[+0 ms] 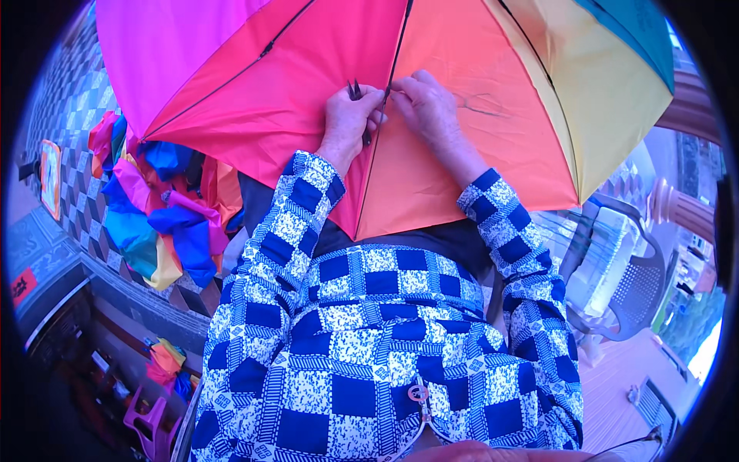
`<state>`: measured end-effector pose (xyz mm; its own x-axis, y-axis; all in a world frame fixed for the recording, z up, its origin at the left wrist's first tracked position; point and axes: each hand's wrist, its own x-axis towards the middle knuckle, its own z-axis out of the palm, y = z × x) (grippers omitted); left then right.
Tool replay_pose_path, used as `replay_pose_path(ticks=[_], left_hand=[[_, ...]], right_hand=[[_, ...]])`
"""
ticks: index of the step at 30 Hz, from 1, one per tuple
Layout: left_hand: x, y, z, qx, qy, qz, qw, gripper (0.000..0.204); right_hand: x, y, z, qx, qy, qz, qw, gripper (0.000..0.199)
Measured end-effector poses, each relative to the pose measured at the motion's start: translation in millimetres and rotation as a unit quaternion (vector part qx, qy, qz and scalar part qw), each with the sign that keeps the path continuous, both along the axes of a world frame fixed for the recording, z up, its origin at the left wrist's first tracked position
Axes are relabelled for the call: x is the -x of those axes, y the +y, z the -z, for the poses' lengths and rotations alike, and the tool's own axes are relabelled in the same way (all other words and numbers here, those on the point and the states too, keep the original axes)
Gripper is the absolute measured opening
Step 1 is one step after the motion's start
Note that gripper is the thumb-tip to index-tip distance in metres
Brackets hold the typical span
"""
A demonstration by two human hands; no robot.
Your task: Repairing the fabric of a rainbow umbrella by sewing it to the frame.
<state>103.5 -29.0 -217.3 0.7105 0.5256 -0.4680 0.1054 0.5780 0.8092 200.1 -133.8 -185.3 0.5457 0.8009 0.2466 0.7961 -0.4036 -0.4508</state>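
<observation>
An open multicoloured umbrella (454,154) is spread over my lap with its ribs facing me, its panels running from magenta and red to orange, yellow and teal. My left hand (350,119) is closed around small dark thread snips (355,91), whose two points stick up above the fingers. Right beside it, my right hand (427,108) pinches at the dark umbrella rib (375,158) along the red and orange seam. Anything thin between those fingertips is too small to see. Loose dark threads (481,106) lie on the orange panel, right of my right hand.
A heap of folded colourful umbrella cloth (181,219) lies at the left on the patterned tiled floor (73,100). A grey plastic chair (635,277) with a pale bundle on it stands at the right. At lower left is a pink plastic stool (154,423).
</observation>
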Motion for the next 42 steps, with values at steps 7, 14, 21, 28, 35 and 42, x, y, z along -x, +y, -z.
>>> replay_pose_path(ticks=[7,14,21,28,35,42], left_hand=[[0,-2,0,0.011,-0.013,-0.008,1.0,0.007],[-1,-2,-5,0.024,-0.017,-0.024,0.999,0.007],[-2,-3,-7,0.038,-0.001,-0.032,0.999,0.007],[-2,-3,-3,0.058,-0.004,-0.025,0.998,0.007],[-2,-4,-2,0.042,0.001,-0.031,0.999,0.006],[-3,-5,-2,0.026,0.006,-0.005,1.0,0.006]], right_hand=[[-2,3,9,0.026,0.053,0.03,0.998,0.011],[-4,2,8,0.028,0.056,0.028,0.998,0.012],[-3,1,8,0.065,0.09,0.044,0.993,0.013],[-8,2,2,0.184,0.242,0.059,0.951,0.019],[6,-17,-21,0.193,0.188,0.042,0.962,0.02],[10,-9,-5,0.106,-0.038,0.052,0.992,0.011]])
